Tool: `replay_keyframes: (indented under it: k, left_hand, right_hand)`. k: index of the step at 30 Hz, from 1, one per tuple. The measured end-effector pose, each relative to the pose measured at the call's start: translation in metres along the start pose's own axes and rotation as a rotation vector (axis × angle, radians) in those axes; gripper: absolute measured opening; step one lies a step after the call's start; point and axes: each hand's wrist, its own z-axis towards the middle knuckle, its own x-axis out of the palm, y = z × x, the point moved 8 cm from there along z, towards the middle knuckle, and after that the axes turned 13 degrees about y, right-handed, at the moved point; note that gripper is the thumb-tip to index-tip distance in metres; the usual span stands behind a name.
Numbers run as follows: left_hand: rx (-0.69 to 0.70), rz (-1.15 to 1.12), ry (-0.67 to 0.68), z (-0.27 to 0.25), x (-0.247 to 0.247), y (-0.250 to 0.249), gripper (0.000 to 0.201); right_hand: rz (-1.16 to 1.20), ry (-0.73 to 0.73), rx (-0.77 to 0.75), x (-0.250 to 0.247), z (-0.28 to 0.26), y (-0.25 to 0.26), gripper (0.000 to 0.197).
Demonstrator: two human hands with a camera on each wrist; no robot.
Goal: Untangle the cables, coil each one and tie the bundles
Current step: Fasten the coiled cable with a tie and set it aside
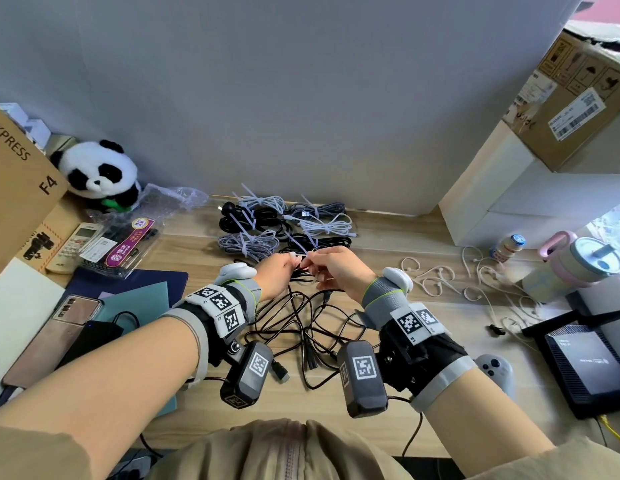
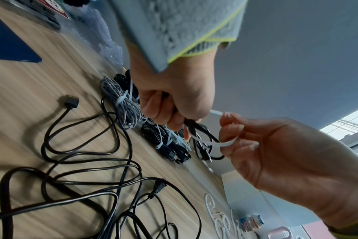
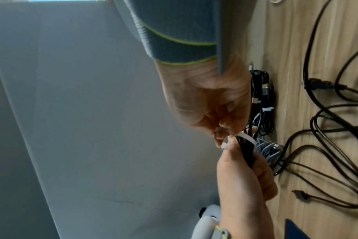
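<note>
Hands met above wooden desk. Left hand fingers curled tight round coiled black cable bundle, held clear of desk. Right hand pinched white plastic zip tie looped round bundle. Tangled loose black cables lay below; tied cable bundles sat near wall.

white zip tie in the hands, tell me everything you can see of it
The thin white plastic zip tie is a flat, flexible strip, bent into an open loop around a coiled black cable bundle held above the wooden table. Its small square head sits by the left thumb. The left hand grips the bundle; the right hand pinches the strip and curves it round. The loop looks slack, not yet pulled tight. Whether the tail has entered the head cannot be told.
</note>
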Motion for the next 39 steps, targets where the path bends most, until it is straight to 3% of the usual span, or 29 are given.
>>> replay_keyframes:
  k: [6, 11, 16, 18, 21, 26, 28, 32, 34, 36, 39]
  left_hand:
    - [0.025, 0.103, 0.034, -0.005, 0.004, -0.012, 0.034]
    - [0.040, 0.179, 0.083, -0.005, 0.006, -0.008, 0.022]
    - [0.035, 0.202, 0.120, -0.004, 0.010, -0.002, 0.028]
    - [0.037, 0.175, 0.141, -0.004, 0.013, 0.000, 0.032]
    - [0.032, 0.193, 0.185, -0.009, 0.017, -0.007, 0.034]
    - [0.086, 0.232, 0.219, -0.010, 0.022, -0.016, 0.030]
    - [0.095, 0.226, 0.239, -0.012, 0.025, -0.019, 0.029]
    - [0.118, 0.273, 0.304, -0.019, 0.032, -0.037, 0.035]
    - [0.131, 0.262, 0.328, -0.020, 0.034, -0.041, 0.033]
    - [0.110, 0.241, 0.357, -0.019, 0.035, -0.040, 0.029]
    - [0.070, 0.228, 0.358, -0.018, 0.034, -0.034, 0.035]
  right_hand:
    - [-0.198, -0.065, 0.047, 0.002, 0.005, 0.002, 0.032]
    - [-0.295, -0.079, 0.055, -0.002, 0.012, 0.000, 0.030]
    - [-0.198, 0.010, 0.080, -0.002, 0.014, -0.007, 0.021]
    - [-0.268, -0.027, 0.090, -0.009, 0.015, -0.004, 0.016]
    - [-0.374, 0.006, 0.067, -0.013, 0.016, 0.000, 0.017]
    - [-0.345, 0.058, -0.051, -0.017, 0.012, 0.002, 0.020]
    - [-0.334, 0.007, -0.101, -0.021, 0.014, 0.001, 0.025]
    - [-0.416, -0.319, -0.126, -0.051, 0.019, 0.001, 0.031]
    - [-0.371, -0.410, -0.102, -0.062, 0.016, -0.003, 0.030]
    - [-0.260, -0.311, -0.098, -0.057, 0.017, -0.009, 0.023]
    - [-0.191, 0.011, -0.046, -0.031, 0.022, -0.018, 0.016]
